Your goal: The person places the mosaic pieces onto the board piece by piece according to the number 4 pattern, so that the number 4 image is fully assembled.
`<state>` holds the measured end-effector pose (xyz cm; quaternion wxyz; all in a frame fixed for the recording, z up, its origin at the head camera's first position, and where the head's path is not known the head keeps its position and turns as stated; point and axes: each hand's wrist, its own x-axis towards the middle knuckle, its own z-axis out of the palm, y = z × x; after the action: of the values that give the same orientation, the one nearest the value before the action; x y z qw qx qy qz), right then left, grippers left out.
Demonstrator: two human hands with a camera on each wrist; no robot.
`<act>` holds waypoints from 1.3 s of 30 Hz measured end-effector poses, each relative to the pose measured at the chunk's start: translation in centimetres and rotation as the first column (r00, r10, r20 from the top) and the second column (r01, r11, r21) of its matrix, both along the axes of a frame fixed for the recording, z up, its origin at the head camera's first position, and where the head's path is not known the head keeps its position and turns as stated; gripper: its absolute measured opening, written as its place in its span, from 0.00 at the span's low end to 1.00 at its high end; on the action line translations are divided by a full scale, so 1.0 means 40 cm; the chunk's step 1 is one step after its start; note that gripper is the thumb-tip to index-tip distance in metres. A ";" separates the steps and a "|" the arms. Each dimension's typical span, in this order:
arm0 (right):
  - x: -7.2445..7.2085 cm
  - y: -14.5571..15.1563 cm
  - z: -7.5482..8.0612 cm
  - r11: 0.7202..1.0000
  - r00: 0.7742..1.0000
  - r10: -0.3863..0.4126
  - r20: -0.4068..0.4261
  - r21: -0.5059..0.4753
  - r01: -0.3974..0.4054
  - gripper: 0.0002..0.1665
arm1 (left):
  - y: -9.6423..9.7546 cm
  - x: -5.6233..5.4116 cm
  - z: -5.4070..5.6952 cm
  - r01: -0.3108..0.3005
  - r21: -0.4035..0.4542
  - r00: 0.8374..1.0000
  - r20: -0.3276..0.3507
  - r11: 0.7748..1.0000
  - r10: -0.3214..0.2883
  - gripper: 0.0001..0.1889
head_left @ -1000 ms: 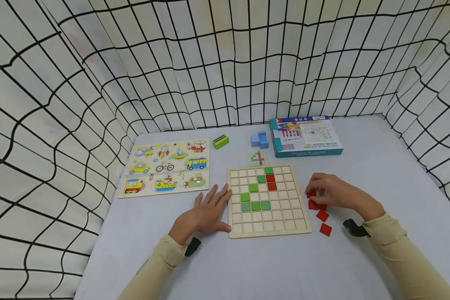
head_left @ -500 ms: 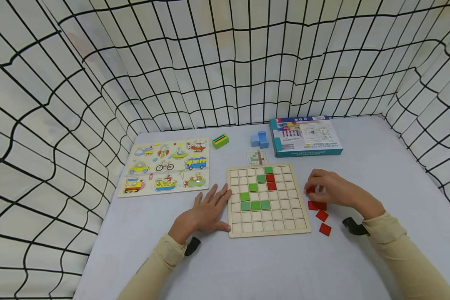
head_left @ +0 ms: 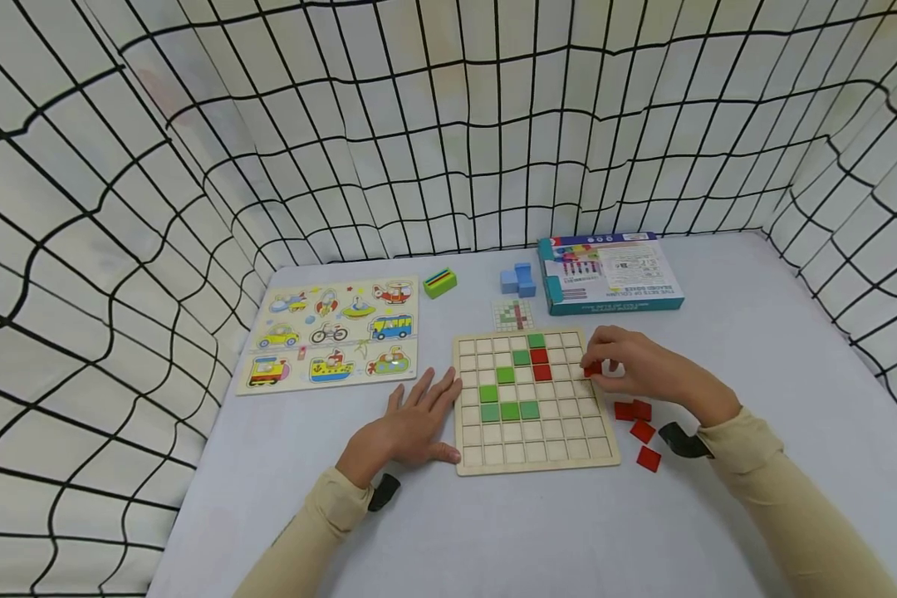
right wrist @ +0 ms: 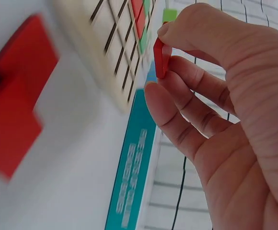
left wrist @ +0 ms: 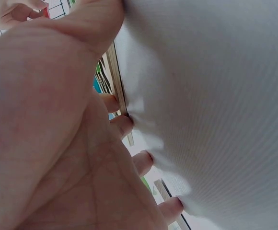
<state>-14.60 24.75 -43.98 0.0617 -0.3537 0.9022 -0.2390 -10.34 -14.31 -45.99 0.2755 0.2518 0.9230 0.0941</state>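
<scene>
Between thumb and fingertips, my right hand [head_left: 639, 365] pinches a red square tile [right wrist: 162, 56], held up off the table beside the right edge of a wooden grid board [head_left: 493, 455]. On the board lie several green tiles [head_left: 510, 410] in a slanting line and a short row, plus two red tiles [head_left: 541, 372] one below the other near the top. My left hand [head_left: 411, 428] rests flat with spread fingers on the table, its fingertips and thumb at the board's left edge. In the left wrist view the fingertips [left wrist: 144, 162] press on the white cloth.
Several loose red tiles [head_left: 649, 458] lie right of the board. Behind it are a small pattern card [head_left: 512, 316], blue blocks [head_left: 518, 281] and a teal box [head_left: 613, 274]. A vehicle puzzle board [head_left: 329, 336] and a green block [head_left: 439, 283] stand left. Black netting [head_left: 448, 124] surrounds the table.
My right hand has lifted a red tile from the loose group and moved left with it to the board's right edge. The left hand stays in place.
</scene>
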 end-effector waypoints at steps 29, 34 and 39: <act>-0.005 -0.161 -0.040 0.984 0.987 0.160 -0.015 0.087 -0.158 0.05 | 0.001 0.000 0.000 -0.007 0.015 1.000 0.008 1.000 0.007 0.58; -0.006 -0.162 -0.042 0.983 0.987 0.157 -0.017 0.095 -0.155 0.05 | 0.001 -0.001 -0.001 -0.009 0.019 1.000 0.017 1.000 0.008 0.58; -0.006 -0.160 -0.043 0.983 0.988 0.153 -0.016 0.103 -0.151 0.07 | 0.000 0.001 0.001 -0.014 0.020 1.000 0.024 1.000 0.014 0.58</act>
<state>-14.84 18.34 -45.69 0.0870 -0.4208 0.8842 -0.1831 -10.28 -14.30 -45.95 0.2834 0.2468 0.9204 0.1082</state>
